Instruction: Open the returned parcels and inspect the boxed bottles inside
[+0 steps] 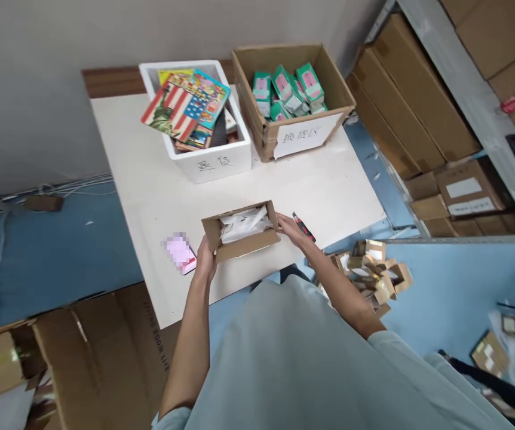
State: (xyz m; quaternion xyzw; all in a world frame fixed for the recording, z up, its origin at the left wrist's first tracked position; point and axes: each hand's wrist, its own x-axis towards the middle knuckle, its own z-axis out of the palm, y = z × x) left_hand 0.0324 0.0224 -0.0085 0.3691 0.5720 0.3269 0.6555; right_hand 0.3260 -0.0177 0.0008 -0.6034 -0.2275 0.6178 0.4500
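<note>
A small open cardboard box [244,245] with white wrapped contents [245,223] sits near the front edge of a white table [159,191]. My left hand [205,261] grips the box's left end, fingers curled round the corner. At the box's right end my right hand [291,231] holds the side. A red and black utility knife [304,227] lies on the table just beyond my right hand. A pink phone [179,253] rests left of my left hand.
At the back stand a white foam bin [239,156] of colourful books and a cardboard box [342,104] of green packets. Small empty boxes [376,275] litter the blue floor at right. Large cartons stand at lower left [100,358] and on shelves at right [414,113].
</note>
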